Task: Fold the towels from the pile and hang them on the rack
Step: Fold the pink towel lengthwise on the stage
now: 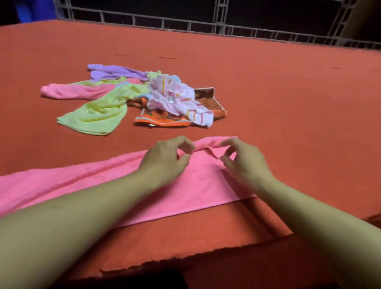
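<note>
A big table [287,89] covered in red cloth is seen, with a grey metal frame [222,6] behind it in a dark room. Far past the grip, to the left, the pile of towels [133,96] is left in a heap, because those towels are not folded yet. A long pink towel [34,195] has been spread flat near the table edge, likely so it can be folded neatly. Its far end is bunched up. At that end, the left hand [166,158] is curled, and the bunched edge seems to be pinched by its fingertips. Just to the right, the right hand [247,163] is curled the same way, with the edge seemingly caught between thumb and finger. Both grips are kept close together on one end, probably so the end can be pulled straight or lifted over. No rack for hanging can be clearly made out.
</note>
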`<state>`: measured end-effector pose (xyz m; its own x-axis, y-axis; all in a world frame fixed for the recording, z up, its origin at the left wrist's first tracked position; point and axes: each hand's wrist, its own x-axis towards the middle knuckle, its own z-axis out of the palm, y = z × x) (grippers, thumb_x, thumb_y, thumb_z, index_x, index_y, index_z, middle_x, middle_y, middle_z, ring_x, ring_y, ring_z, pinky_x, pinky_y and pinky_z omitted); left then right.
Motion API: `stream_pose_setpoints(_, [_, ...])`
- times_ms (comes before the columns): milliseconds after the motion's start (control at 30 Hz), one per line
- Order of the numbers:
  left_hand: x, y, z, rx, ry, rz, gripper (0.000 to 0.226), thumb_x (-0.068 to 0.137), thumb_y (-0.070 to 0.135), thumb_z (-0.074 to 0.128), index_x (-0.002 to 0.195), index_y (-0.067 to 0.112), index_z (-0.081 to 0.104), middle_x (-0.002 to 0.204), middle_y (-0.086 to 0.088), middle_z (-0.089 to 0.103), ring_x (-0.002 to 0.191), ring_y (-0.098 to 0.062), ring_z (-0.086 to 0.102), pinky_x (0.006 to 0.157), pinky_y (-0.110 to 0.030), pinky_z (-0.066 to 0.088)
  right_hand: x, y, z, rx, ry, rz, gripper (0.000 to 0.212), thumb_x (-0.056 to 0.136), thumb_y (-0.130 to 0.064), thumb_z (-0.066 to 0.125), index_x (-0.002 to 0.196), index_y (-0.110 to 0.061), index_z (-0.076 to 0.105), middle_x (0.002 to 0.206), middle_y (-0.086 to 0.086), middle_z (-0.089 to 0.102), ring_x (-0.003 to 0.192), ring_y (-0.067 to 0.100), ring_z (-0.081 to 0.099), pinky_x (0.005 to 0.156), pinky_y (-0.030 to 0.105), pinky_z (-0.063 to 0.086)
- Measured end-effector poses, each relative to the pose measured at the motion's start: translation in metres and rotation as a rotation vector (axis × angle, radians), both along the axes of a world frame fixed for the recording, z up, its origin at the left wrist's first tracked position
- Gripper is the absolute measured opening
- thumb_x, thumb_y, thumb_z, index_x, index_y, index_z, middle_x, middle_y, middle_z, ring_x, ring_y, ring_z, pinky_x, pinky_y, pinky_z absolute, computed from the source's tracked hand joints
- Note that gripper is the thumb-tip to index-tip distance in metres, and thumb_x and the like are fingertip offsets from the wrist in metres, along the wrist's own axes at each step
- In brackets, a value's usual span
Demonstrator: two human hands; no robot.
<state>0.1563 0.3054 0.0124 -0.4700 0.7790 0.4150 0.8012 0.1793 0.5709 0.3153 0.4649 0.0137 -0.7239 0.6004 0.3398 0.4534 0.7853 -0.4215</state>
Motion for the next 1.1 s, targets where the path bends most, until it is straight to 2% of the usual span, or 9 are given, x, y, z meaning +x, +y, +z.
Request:
stream_pose_setpoints(167, [-0.005, 0.035, -0.009, -0.026, -0.003, 0.011, 0.024, 0.082, 0.017, 0.062, 0.099, 0.034, 0.064, 0.09, 0.023, 0.067, 0.069, -0.004, 0.057, 0.08, -0.027, 0.051, -0.035, 0.023, -0.011, 0.003, -0.026, -0.009, 0.034, 0.089, -0.037, 0.063, 0.12, -0.026, 0.057, 0.105, -0.007, 0.068, 0.097, 0.021, 0.06, 0.079, 0.036, 0.048])
stream_pose_setpoints(267, [-0.009, 0.044, -0.011, -0.029, -0.017, 0.023, 0.025, 0.082, 0.017, 0.062, 0.099, 0.036, 0.063, 0.092, 0.022, 0.069, 0.068, -0.003, 0.057, 0.08, -0.029, 0.052, -0.052, 0.034, -0.015, 0.004, -0.073, -0.031, 0.032, 0.089, -0.03, 0.057, 0.12, -0.025, 0.056, 0.107, 0.003, 0.07, 0.103, 0.031, 0.061, 0.081, 0.041, 0.05])
stream_pose_setpoints(333, [-0.01, 0.048, -0.012, -0.011, -0.027, 0.036, 0.026, 0.082, 0.017, 0.062, 0.098, 0.038, 0.061, 0.091, 0.023, 0.069, 0.064, 0.001, 0.055, 0.079, -0.031, 0.052, -0.056, 0.039, -0.012, -0.013, -0.059, -0.039, 0.035, 0.088, -0.023, 0.053, 0.123, -0.025, 0.055, 0.108, 0.008, 0.07, 0.102, 0.034, 0.062, 0.083, 0.043, 0.05])
stream_pose_setpoints(433, [-0.007, 0.053, -0.011, 0.05, -0.041, 0.05, 0.027, 0.083, 0.018, 0.064, 0.102, 0.036, 0.061, 0.094, 0.022, 0.069, 0.064, 0.003, 0.054, 0.079, -0.032, 0.052, -0.051, 0.041, 0.002, -0.031, -0.004, 0.012, 0.042, 0.086, -0.015, 0.054, 0.128, -0.022, 0.053, 0.103, 0.002, 0.072, 0.098, 0.031, 0.065, 0.083, 0.041, 0.05])
stream_pose_setpoints(567, [0.008, 0.063, -0.006, 0.044, 0.114, 0.025, 0.042, 0.08, 0.03, 0.074, 0.119, 0.029, 0.058, 0.116, 0.012, 0.064, 0.097, -0.018, 0.055, 0.09, -0.038, 0.046, -0.029, 0.043, 0.028, -0.006, 0.113, 0.084, 0.044, 0.086, -0.012, 0.059, 0.128, -0.021, 0.054, 0.092, -0.009, 0.067, 0.086, 0.024, 0.064, 0.076, 0.035, 0.049])
stream_pose_setpoints(633, [0.02, 0.069, 0.0, 0.023, 0.167, 0.047, 0.042, 0.081, 0.034, 0.074, 0.119, 0.029, 0.057, 0.113, 0.01, 0.066, 0.102, -0.021, 0.054, 0.089, -0.038, 0.044, -0.014, 0.045, 0.043, 0.006, 0.151, 0.09, 0.045, 0.086, -0.013, 0.061, 0.13, -0.022, 0.053, 0.095, -0.008, 0.068, 0.081, 0.021, 0.06, 0.075, 0.034, 0.047])
stream_pose_setpoints(767, [0.044, 0.071, 0.009, 0.059, 0.146, 0.028, 0.023, 0.086, 0.034, 0.07, 0.109, 0.033, 0.062, 0.098, 0.012, 0.071, 0.091, -0.022, 0.064, 0.08, -0.038, 0.048, 0.025, 0.048, 0.063, 0.082, 0.109, 0.085, 0.048, 0.087, -0.009, 0.061, 0.132, -0.021, 0.051, 0.097, -0.01, 0.068, 0.076, 0.011, 0.049, 0.076, 0.032, 0.044])
stream_pose_setpoints(967, [0.078, 0.06, 0.011, -0.186, 0.151, -0.116, 0.034, 0.084, 0.04, 0.073, 0.113, 0.041, 0.057, 0.101, 0.022, 0.07, 0.086, -0.01, 0.063, 0.076, -0.029, 0.048, 0.086, 0.046, 0.031, 0.121, -0.031, 0.116, 0.046, 0.089, -0.008, 0.062, 0.132, -0.02, 0.051, 0.097, -0.012, 0.067, 0.075, 0.006, 0.044, 0.072, 0.023, 0.034])
stream_pose_setpoints(1100, [0.09, 0.059, 0.002, -0.316, 0.191, -0.153, 0.033, 0.084, 0.043, 0.071, 0.114, 0.041, 0.056, 0.102, 0.025, 0.07, 0.095, -0.005, 0.063, 0.081, -0.028, 0.049, 0.11, 0.041, 0.005, 0.108, -0.116, 0.147, 0.046, 0.091, -0.012, 0.061, 0.133, -0.022, 0.049, 0.098, -0.015, 0.065, 0.074, 0.007, 0.042, 0.073, 0.027, 0.037])
